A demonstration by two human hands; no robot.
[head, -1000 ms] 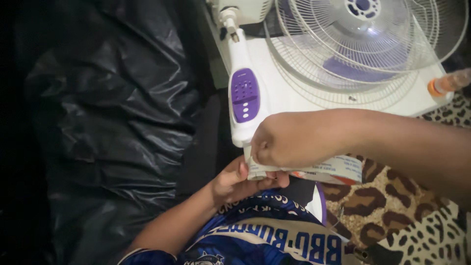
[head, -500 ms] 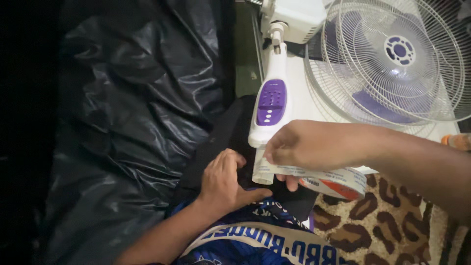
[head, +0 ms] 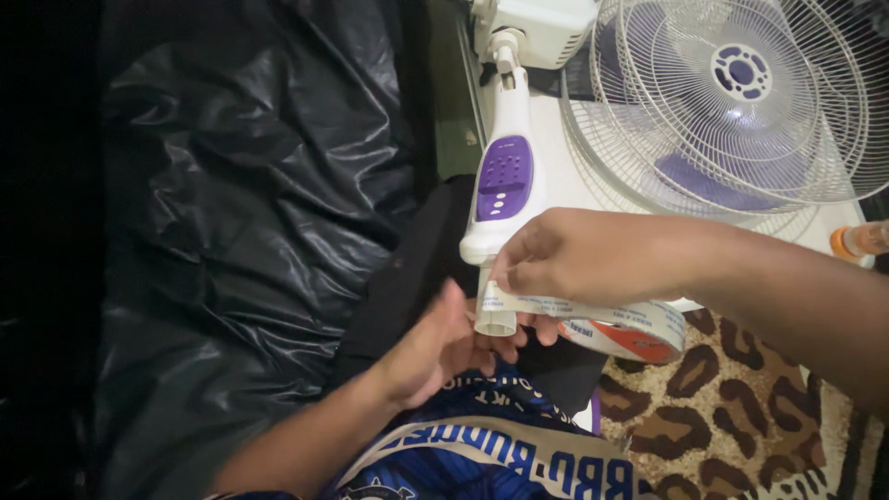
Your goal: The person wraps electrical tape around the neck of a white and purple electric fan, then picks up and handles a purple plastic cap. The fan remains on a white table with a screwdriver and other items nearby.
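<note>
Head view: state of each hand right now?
Left hand: open, fingers under the white tube end of the fan stem.
Right hand: closed, pinching the tape strip pulled from the tape roll.

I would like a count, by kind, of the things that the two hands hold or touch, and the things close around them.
Fan with white grille and purple control neck: 1
Roll of printed tape, held by the right hand and left hand: 1
Black plastic sheet: 1
Leopard-print cloth: 1
Orange-capped bottle: 1
Total: 5
</note>
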